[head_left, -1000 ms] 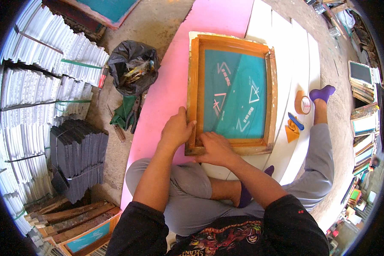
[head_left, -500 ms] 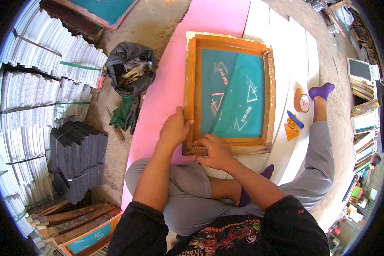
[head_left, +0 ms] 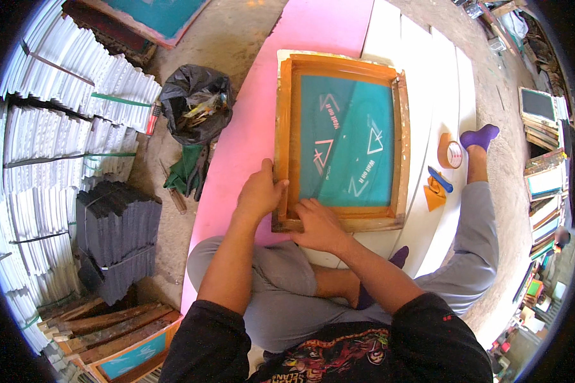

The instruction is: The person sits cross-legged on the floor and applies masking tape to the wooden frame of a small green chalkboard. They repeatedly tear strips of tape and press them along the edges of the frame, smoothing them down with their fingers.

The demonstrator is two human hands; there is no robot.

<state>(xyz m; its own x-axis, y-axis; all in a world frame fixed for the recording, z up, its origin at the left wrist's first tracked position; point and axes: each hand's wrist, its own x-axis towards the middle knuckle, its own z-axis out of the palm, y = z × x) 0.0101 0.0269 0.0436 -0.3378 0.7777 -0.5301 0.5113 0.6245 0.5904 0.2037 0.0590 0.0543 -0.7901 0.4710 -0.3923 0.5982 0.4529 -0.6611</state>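
Observation:
A screen printing frame (head_left: 399,153) lies in front of me, its wooden sides lined with brown tape around a teal mesh (head_left: 348,172) with pale triangle designs. My left hand (head_left: 260,191) grips the frame's left side near the lower corner, thumb on top. At the lower left corner, the fingers of my right hand (head_left: 318,223) curl over the near rail and press on its taped inner edge. What lies beneath those fingers is hidden. To the right are a roll of brown tape (head_left: 450,153), a blue cutter (head_left: 441,180) and a crumpled piece of brown tape (head_left: 435,196).
The frame rests on a pink and white surface (head_left: 236,153). Left of it are a black bag (head_left: 197,96) of scraps, dark green cloth (head_left: 184,171), bundled white stacks (head_left: 45,134) and a black stack (head_left: 118,236). More frames (head_left: 131,357) stand at lower left and along the right.
My right hand's fingers have shifted slightly up and left along the corner of the frame. My left hand keeps its hold; the frame has hardly moved.

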